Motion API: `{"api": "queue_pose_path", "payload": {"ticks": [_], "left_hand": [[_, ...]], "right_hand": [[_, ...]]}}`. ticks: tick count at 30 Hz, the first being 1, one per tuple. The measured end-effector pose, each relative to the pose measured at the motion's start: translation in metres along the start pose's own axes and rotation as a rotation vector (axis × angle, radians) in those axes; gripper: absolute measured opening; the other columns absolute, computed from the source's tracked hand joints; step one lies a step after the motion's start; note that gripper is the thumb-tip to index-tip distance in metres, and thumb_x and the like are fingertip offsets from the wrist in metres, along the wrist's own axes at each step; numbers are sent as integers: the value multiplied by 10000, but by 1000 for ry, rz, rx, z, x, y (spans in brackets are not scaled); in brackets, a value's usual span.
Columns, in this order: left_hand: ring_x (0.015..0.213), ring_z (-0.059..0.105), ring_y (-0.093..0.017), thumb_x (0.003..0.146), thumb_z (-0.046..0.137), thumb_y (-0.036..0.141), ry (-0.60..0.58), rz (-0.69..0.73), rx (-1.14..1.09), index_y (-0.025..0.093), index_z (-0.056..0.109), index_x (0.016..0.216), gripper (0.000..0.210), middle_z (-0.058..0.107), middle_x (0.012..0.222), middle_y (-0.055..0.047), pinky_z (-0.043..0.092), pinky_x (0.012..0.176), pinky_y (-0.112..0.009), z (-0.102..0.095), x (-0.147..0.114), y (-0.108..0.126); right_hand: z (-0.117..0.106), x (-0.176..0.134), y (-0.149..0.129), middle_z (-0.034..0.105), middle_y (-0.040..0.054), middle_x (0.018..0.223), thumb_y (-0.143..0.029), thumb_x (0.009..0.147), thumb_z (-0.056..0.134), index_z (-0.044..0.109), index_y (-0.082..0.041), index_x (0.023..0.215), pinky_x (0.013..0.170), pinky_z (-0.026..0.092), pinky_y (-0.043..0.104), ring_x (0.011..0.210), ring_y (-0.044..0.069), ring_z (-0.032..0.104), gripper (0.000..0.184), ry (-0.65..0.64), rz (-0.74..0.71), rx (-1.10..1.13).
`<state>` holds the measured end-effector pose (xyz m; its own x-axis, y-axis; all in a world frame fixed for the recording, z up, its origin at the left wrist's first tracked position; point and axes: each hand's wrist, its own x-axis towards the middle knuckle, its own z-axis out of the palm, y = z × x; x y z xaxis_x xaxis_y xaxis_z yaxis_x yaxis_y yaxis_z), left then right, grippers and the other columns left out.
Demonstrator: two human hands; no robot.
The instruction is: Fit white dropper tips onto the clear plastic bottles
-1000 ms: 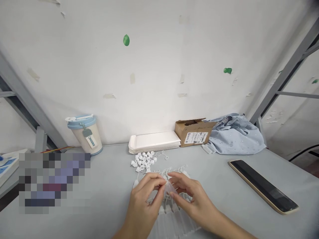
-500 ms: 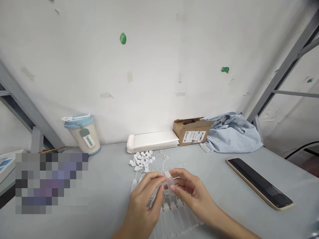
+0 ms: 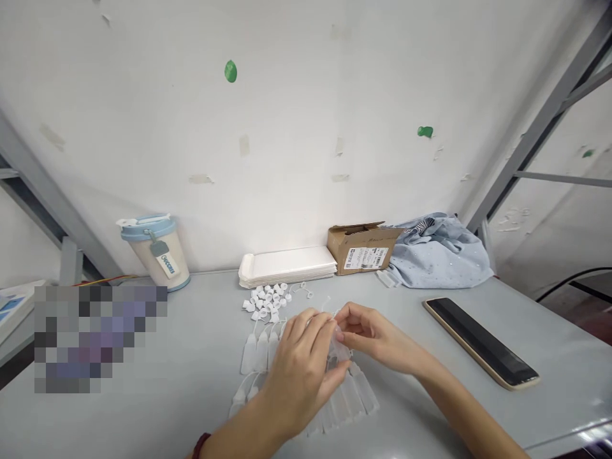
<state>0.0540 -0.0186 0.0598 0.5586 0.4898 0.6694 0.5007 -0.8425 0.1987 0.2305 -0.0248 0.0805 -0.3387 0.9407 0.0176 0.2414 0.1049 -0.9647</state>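
Small translucent plastic bottle (image 3: 341, 350), held up between your two hands just over the table (image 3: 205, 376), about midway between its left and right edges and nearer the front edge than the back. Your left hand (image 3: 303, 366) comes in from the left, its fingers bent around the bottle, thumb on the side nearest you; part of that grip is hidden behind the hand itself. Your right hand (image 3: 373, 335) has its fingers pinched at the bottle's upper end. Dark red band (image 3: 201, 443) at your left wrist.

Below your hands, flat translucent plastic bottles with thin cords (image 3: 366, 390) lie side by side, bases toward the front edge. To the left of these, more of the same, in two rows (image 3: 249, 354), partly covered by your left hand and forearm. Beyond them, toward the back edge, a loose heap of small white plastic caps (image 3: 268, 299).

Along the back edge, left to right: cream cup with a pale blue lid and hanging tag (image 3: 160, 258), near the back left corner; stack of flat white padded envelopes (image 3: 287, 266); open brown cardboard box with white labels (image 3: 364, 250), touching or just beside the stack; crumpled light blue cloth (image 3: 440, 255), near the back right corner. Black-screened phone in a beige case (image 3: 480, 342) lies flat, slantwise, toward the right edge, well apart from your hands.
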Motion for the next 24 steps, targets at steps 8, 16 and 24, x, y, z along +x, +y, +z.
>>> {"api": "queue_pose_path", "payload": {"ticks": [8,16,24], "left_hand": [[959,502,-279,703,690,243,-269,-149,-173,157,547,980,323,602,987,-77,466,790,-431,25,6,42],[877,507,-283,753,618,282,-346,-129,-57,148,574,921,219,592,884,-86,464,728,-450,39,-2,53],[885,499,-312,726,625,251,-413,-198,-5,119,609,862,190,599,855,-117,472,726,-478,40,-3,57]], "right_hand": [[-50,-16,-8,597,-7,605,-299,821,512,623,-142,752,480,412,195,531,104,554,204,-390,244,-298],[-52,-14,0,661,1,613,-188,716,548,679,-144,738,483,405,191,512,113,602,140,-442,357,-335],[-50,-10,4,639,-13,573,-191,694,571,673,-147,688,460,395,186,485,107,593,111,-447,389,-341]]}}
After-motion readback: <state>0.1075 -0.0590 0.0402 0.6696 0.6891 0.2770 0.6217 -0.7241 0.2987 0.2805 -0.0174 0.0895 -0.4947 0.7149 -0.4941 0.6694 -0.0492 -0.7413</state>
